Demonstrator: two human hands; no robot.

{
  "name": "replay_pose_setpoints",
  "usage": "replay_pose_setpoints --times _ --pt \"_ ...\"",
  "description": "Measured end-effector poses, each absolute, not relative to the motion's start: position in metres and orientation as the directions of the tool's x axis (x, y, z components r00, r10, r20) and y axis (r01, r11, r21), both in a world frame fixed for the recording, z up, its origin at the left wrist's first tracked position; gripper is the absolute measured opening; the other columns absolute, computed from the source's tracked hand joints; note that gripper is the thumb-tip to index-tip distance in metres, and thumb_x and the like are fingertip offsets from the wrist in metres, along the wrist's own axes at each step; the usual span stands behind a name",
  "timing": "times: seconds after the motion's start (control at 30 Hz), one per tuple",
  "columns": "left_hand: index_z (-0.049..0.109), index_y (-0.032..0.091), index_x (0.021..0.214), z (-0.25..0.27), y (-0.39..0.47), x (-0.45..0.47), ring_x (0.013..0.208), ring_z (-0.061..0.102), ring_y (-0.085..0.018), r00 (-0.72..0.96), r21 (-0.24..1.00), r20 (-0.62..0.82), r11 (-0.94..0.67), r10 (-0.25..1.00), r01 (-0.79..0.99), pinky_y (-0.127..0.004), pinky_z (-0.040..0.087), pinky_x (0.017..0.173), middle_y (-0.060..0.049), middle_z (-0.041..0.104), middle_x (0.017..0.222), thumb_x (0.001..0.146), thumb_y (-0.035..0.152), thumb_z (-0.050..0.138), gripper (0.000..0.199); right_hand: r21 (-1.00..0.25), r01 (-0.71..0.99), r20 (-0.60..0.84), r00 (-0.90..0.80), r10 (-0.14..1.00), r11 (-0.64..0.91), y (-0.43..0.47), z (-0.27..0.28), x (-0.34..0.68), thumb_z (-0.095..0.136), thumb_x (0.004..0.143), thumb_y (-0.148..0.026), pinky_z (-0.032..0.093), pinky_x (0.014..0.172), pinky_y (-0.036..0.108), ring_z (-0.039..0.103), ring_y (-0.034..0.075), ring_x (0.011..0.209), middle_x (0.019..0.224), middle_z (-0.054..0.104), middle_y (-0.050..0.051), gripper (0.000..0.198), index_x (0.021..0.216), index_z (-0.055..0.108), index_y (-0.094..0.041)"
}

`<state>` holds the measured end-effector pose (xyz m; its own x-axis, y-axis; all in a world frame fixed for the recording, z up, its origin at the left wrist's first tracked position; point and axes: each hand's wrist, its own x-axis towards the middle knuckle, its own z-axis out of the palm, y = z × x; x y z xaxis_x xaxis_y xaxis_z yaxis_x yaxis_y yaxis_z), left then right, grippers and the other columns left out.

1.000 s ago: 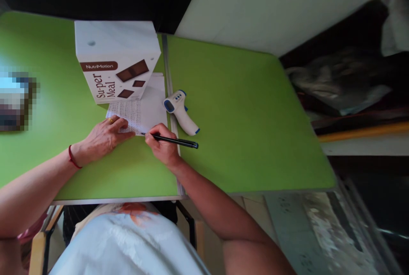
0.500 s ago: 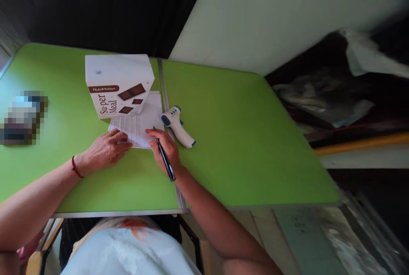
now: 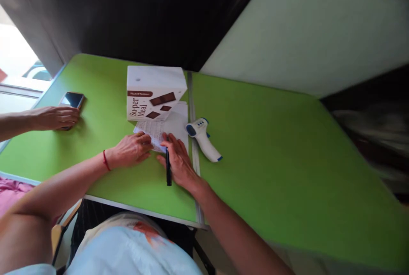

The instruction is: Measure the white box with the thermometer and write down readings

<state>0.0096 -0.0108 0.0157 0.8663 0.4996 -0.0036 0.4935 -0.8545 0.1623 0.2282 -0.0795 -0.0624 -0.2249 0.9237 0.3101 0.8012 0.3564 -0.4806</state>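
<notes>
My left hand (image 3: 132, 149) rests at the near left edge of the white paper (image 3: 177, 119), its fingers curled together and pressing on the sheet. Small dark writing or print covers the paper's left part; the right part looks blank. In my right hand (image 3: 179, 160) is a black pen (image 3: 168, 168), its rear end pointing toward me; the tip is hidden by the fingers. That hand lies over the paper's lower right part. Just behind both hands stands a white "Su-per Meal" box (image 3: 156, 79) on the sheet's far part. A white and blue infrared thermometer (image 3: 204, 138) lies right of the paper.
Another person's hand (image 3: 60, 117) reaches in from the left onto a phone (image 3: 75, 99). A metal seam (image 3: 191, 92) crosses the green table (image 3: 271, 160). Behind it are a dark panel (image 3: 143, 15) and a pale wall (image 3: 319, 32).
My view has swung left, so the things on the table appear farther right. Another person's hand has come onto the phone. The pen in my right hand now points more straight toward me.
</notes>
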Motion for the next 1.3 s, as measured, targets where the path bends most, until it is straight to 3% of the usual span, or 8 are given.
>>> replay_pose_setpoints --times 0.1,0.23,0.6,0.8,0.97,1.13,1.2,1.3 --pt "0.069 0.007 0.123 0.025 -0.021 0.015 0.123 0.061 -0.035 0.714 0.107 -0.081 -0.706 0.696 0.7 -0.046 0.053 0.103 -0.025 0.062 0.136 0.1 0.038 0.066 0.038 -0.479 0.794 0.282 -0.266 0.922 0.376 -0.077 -0.065 0.234 0.057 0.1 -0.03 0.038 0.122 0.07 0.044 0.036 0.155 0.159 0.054 0.02 0.029 0.127 0.059 -0.022" --pt "0.041 -0.007 0.154 0.033 -0.032 0.018 0.146 0.045 -0.048 0.52 0.032 -0.136 -0.521 0.843 0.853 -0.057 0.039 0.119 -0.039 0.043 0.155 0.096 0.05 0.071 0.087 -0.465 0.78 0.277 -0.322 0.906 0.419 -0.076 -0.061 0.238 0.059 0.099 -0.031 0.041 0.12 0.07 0.047 0.037 0.153 0.158 0.056 0.021 0.025 0.123 0.06 -0.022" --pt "0.035 -0.001 0.161 0.035 -0.071 0.019 0.152 0.041 -0.044 0.503 0.08 -0.189 -0.498 0.843 0.864 -0.055 0.038 0.121 -0.033 0.042 0.162 0.101 0.037 0.062 0.076 -0.458 0.747 0.34 -0.353 0.872 0.482 -0.109 -0.059 0.238 0.057 0.101 -0.029 0.046 0.117 0.067 0.046 0.036 0.153 0.157 0.056 0.021 0.025 0.125 0.058 -0.022" --pt "0.042 0.005 0.158 0.034 -0.095 0.003 0.149 0.046 -0.042 0.567 0.185 -0.145 -0.54 0.811 0.821 -0.054 0.044 0.117 -0.031 0.047 0.158 0.097 0.042 0.069 0.076 -0.472 0.745 0.369 -0.318 0.873 0.471 -0.114 -0.043 0.253 0.053 0.103 -0.029 0.058 0.105 0.054 0.064 0.031 0.133 0.142 0.066 0.017 0.033 0.135 0.054 -0.024" --pt "0.038 0.012 0.159 0.028 -0.109 -0.038 0.141 0.056 -0.037 0.572 0.335 0.032 -0.548 0.82 0.766 -0.052 0.05 0.113 -0.026 0.053 0.155 0.099 0.047 0.064 0.074 -0.142 0.963 0.296 -0.181 0.938 0.231 -0.088 -0.023 0.26 0.048 0.096 -0.009 0.057 0.089 0.049 0.071 0.034 0.103 0.112 0.074 0.021 0.036 0.129 0.063 -0.011" --pt "0.041 0.013 0.155 0.021 -0.108 -0.103 0.131 0.06 -0.041 0.253 0.26 0.233 -0.311 0.939 0.914 -0.058 0.054 0.104 -0.027 0.058 0.144 0.102 0.049 0.055 0.066 0.132 0.968 0.096 -0.227 0.969 0.214 -0.068 0.001 0.257 0.046 0.093 -0.001 0.055 0.077 0.045 0.07 0.033 0.087 0.092 0.072 0.017 0.05 0.139 0.063 -0.01" --pt "0.044 0.01 0.153 0.02 -0.104 -0.123 0.13 0.06 -0.044 0.113 0.224 0.232 -0.167 0.966 0.96 -0.061 0.053 0.103 -0.03 0.057 0.142 0.101 0.054 0.055 0.07 0.047 0.969 0.158 -0.248 0.956 0.243 -0.067 0.009 0.242 0.045 0.095 -0.003 0.055 0.075 0.046 0.069 0.033 0.087 0.093 0.072 0.017 0.054 0.145 0.06 -0.014" --pt "0.041 0.004 0.156 0.023 -0.093 -0.138 0.138 0.052 -0.05 -0.079 0.176 0.193 0.044 0.978 0.983 -0.063 0.046 0.11 -0.035 0.051 0.148 0.092 0.062 0.064 0.089 -0.371 0.816 0.306 -0.343 0.888 0.443 -0.063 0.011 0.191 0.047 0.1 -0.015 0.06 0.084 0.046 0.07 0.031 0.099 0.11 0.074 0.016 0.045 0.14 0.064 -0.022"
